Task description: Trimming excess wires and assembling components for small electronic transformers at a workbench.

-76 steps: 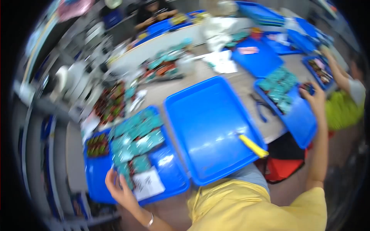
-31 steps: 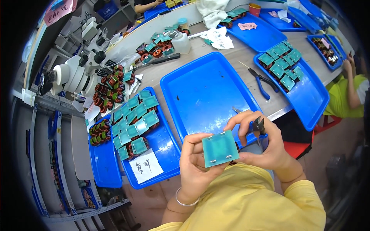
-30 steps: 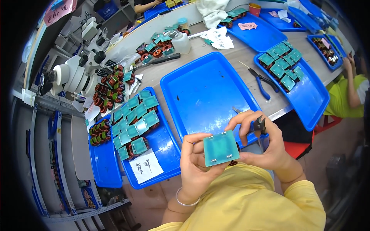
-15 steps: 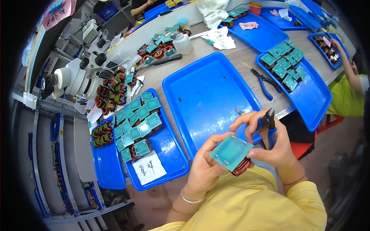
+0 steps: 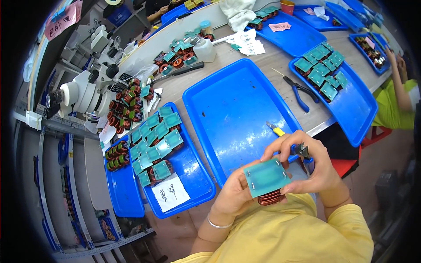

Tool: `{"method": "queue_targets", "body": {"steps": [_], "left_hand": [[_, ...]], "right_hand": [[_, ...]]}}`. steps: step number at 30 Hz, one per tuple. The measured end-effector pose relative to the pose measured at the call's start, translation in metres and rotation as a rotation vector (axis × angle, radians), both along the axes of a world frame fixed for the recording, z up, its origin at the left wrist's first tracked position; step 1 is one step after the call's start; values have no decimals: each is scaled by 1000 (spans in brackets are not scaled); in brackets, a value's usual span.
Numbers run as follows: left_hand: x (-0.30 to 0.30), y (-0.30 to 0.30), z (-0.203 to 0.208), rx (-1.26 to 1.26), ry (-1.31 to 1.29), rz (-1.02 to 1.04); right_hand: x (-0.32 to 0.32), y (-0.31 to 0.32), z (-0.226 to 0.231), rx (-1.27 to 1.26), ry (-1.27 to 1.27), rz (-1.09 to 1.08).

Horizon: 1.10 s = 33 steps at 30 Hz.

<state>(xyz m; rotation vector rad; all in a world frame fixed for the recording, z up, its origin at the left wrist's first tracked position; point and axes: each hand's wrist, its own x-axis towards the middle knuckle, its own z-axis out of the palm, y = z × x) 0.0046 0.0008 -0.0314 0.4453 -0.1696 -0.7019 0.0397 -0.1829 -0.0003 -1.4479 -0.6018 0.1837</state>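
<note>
Between both hands is a copper-wound coil (image 5: 270, 198) topped by a square green circuit board (image 5: 267, 176), with small shiny solder spots near the board's edges. My left hand (image 5: 231, 195) is closed around its left side. My right hand (image 5: 318, 168) pinches the right side with thumb and fingers, and also keeps a pair of blue-handled side cutters (image 5: 301, 151) tucked against the palm, jaws pointing up. Just beyond my right fingers lies a yellow tool with a metal tip (image 5: 276, 129), partly hidden, on a large blue tray (image 5: 239, 101).
Left, a blue tray (image 5: 199, 186) holds several board-topped coils and a paper note (image 5: 171, 193). Long-nose pliers (image 5: 302, 94) lie right of the middle tray, beside another tray of coils (image 5: 357, 118). Loose coils (image 5: 127, 105) and a microscope (image 5: 81, 94) stand far left. Another person's arm (image 5: 400, 83) is at right.
The coil has tilted and turned, so its board faces me more squarely and more winding shows below. The cutters have rotated in my right hand. More of the yellow tool shows.
</note>
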Motion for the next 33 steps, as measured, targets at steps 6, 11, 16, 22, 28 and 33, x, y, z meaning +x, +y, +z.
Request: {"method": "queue_targets", "body": {"steps": [6, 11, 16, 22, 28, 33], "left_hand": [[-3, -3, 3, 71, 83, 0], [-11, -1, -13, 272, -202, 233], [-12, -6, -4, 566, -388, 367], [-14, -11, 1, 404, -176, 408], [-15, -8, -1, 239, -84, 331], [-14, -5, -2, 170, -230, 237]], "right_hand": [[-5, -4, 0, 0, -49, -35], [-8, -4, 6, -46, -203, -137], [-8, -1, 2, -67, -293, -188], [-8, -2, 4, -131, -305, -243], [-11, -6, 4, -38, -110, -246], [-9, -6, -2, 26, -46, -240]]}}
